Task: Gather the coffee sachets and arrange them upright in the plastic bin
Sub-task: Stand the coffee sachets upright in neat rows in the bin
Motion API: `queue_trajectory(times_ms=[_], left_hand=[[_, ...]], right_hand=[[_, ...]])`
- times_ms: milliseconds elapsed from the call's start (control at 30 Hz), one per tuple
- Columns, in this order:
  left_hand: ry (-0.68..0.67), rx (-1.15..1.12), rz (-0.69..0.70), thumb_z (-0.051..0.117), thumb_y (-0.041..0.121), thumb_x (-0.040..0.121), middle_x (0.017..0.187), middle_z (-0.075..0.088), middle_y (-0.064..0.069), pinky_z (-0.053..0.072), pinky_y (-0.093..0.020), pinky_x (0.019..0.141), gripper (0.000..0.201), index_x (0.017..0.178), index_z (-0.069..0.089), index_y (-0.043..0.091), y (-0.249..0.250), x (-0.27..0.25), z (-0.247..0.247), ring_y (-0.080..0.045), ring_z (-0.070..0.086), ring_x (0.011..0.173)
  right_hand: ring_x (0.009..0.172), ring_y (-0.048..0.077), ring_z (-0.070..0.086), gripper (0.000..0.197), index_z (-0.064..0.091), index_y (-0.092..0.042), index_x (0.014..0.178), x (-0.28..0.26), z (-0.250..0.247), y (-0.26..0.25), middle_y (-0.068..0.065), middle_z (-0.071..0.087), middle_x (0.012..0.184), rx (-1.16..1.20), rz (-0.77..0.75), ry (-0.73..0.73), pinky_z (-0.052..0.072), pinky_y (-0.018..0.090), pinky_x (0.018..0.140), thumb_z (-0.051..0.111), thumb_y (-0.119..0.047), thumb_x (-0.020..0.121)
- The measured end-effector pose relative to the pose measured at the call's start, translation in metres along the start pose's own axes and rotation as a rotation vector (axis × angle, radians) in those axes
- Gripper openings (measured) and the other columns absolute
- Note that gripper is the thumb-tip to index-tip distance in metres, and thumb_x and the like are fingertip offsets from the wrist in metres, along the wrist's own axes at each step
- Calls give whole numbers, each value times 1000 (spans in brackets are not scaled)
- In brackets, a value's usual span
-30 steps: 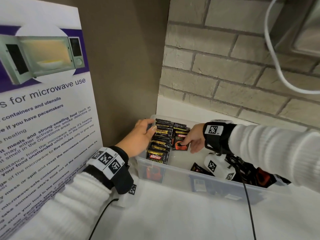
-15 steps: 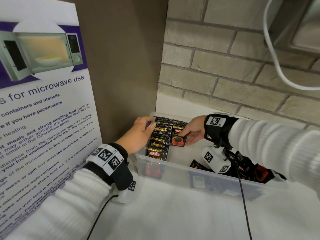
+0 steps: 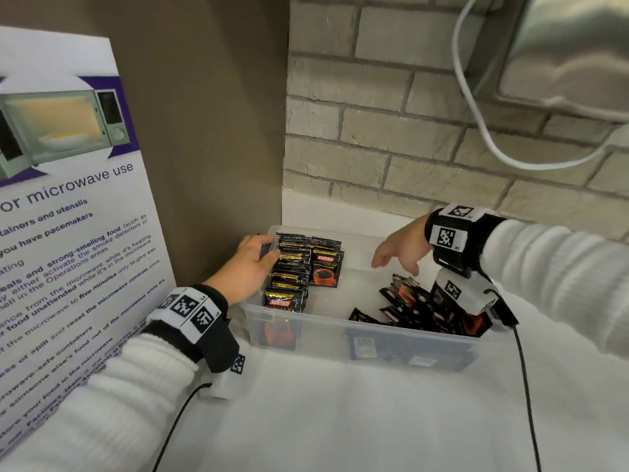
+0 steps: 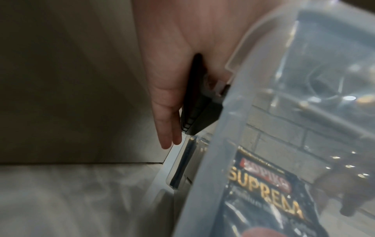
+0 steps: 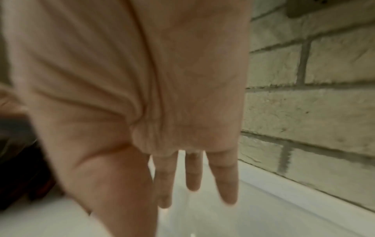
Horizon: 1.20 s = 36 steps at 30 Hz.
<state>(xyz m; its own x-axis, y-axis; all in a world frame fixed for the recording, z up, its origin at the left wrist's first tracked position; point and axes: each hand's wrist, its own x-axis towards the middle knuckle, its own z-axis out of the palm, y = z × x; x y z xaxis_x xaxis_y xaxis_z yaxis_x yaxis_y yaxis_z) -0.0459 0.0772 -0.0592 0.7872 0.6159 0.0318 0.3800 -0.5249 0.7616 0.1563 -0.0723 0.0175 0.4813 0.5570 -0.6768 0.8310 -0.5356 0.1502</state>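
Observation:
The clear plastic bin (image 3: 343, 324) stands on the white counter against the brick wall. A row of black coffee sachets (image 3: 291, 267) stands upright at its left end. One sachet with a red cup (image 3: 326, 269) leans on the row, facing front. Loose sachets (image 3: 415, 306) lie in a heap at the bin's right end. My left hand (image 3: 267, 248) grips the bin's left wall, thumb inside by the sachet tops and fingers (image 4: 168, 112) outside on the black latch (image 4: 199, 112). My right hand (image 3: 391, 260) hovers over the bin's middle, its fingers (image 5: 192, 179) straight and holding nothing.
A microwave poster (image 3: 68, 233) stands close on the left beside a brown wall. The brick wall (image 3: 408, 148) rises right behind the bin, with a white cable (image 3: 476, 114) and a metal appliance (image 3: 571, 46) above. The white counter (image 3: 340, 420) runs in front.
My right hand has let go of the red-cup sachet, which now leans on the row, and has drawn back to the right. The left hand has stayed on the bin's left end.

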Motion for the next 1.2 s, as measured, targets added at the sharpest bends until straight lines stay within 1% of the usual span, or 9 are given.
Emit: queue_trajectory(times_ms=[133,233,367,500,633,800,900,1033,1200], left_hand=[[-5,24,-8,38,29,99,145,29,-5,28,-30,106,45,142,32,16,-1,1,0,-18,38,128],[-12,29,-8,38,30,99,146,29,-6,29,-32,107,46,142,33,16,-1,1,1,-19,39,127],[-11,27,-12,38,29,99,145,29,-7,28,-33,108,45,141,33,14,0,0,1,-20,39,128],[-6,40,-12,38,28,99,146,30,-8,26,-34,109,45,141,34,11,-2,2,1,-22,37,130],[-2,52,-6,38,29,99,146,30,-8,29,-36,110,46,141,34,12,-3,3,2,-22,40,128],[22,146,-9,42,27,98,147,27,-8,26,-39,112,44,139,37,14,1,2,0,-24,33,132],[96,249,178,48,29,95,147,26,1,21,-37,113,49,140,35,17,26,-9,-3,-18,23,136],[-137,-274,249,53,50,83,132,48,12,34,-27,108,65,140,32,24,81,-26,2,-3,46,120],[-526,-771,-18,64,47,69,115,65,-6,53,-36,86,59,121,55,20,98,-29,17,-20,65,101]], right_hand=[[126,24,42,88,14,-27,149,-3,31,5,7,29,149,-348,-4,-215,43,29,86,60,8,82],[126,25,43,91,20,-32,146,6,46,11,3,35,145,-506,-7,-113,42,30,89,73,-10,75],[113,21,52,63,44,-18,132,4,44,21,3,50,132,-438,-26,-57,42,21,77,73,-9,76],[117,23,52,52,54,-13,127,5,47,25,6,53,130,-501,-112,-4,41,24,92,72,-20,79],[96,18,55,45,57,-11,124,-6,37,33,1,56,102,-392,-149,115,44,25,80,69,-21,82],[89,15,48,33,59,-7,116,-39,14,50,-1,52,96,-183,-142,391,37,23,77,65,-14,85],[89,16,50,29,59,-7,112,-57,3,52,0,55,95,-30,-188,556,38,23,77,64,-12,85],[90,16,52,28,56,-8,113,-69,-4,24,2,57,99,71,-313,580,41,26,78,63,-12,86],[91,17,53,30,50,-12,112,-71,-8,-26,-6,53,95,157,-504,619,46,28,82,63,-6,84]])
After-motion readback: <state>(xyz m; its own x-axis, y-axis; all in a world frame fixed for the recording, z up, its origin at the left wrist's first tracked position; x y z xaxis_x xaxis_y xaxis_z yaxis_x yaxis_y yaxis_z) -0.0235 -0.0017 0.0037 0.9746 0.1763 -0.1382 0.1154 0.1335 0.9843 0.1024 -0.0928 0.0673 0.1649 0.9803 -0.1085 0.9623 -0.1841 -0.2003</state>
